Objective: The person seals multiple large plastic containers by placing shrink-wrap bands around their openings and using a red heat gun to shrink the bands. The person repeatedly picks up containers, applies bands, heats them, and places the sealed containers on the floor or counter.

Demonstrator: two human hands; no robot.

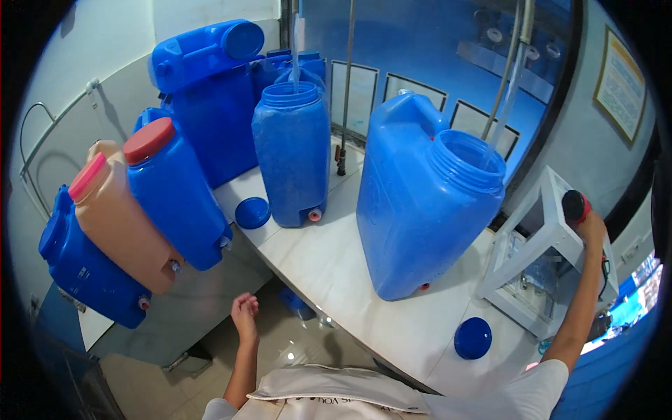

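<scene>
The left hand (244,309) hangs in open air below the worktop (329,273) edge, its fingers (246,299) clear all round. Ahead and to their right the large open jerrycan (423,199) blocks the way. The gap between it and the tall open drum (292,150) stays passable. A loose blue lid (472,338) lies near the worktop edge, below the right hand (591,225).
</scene>
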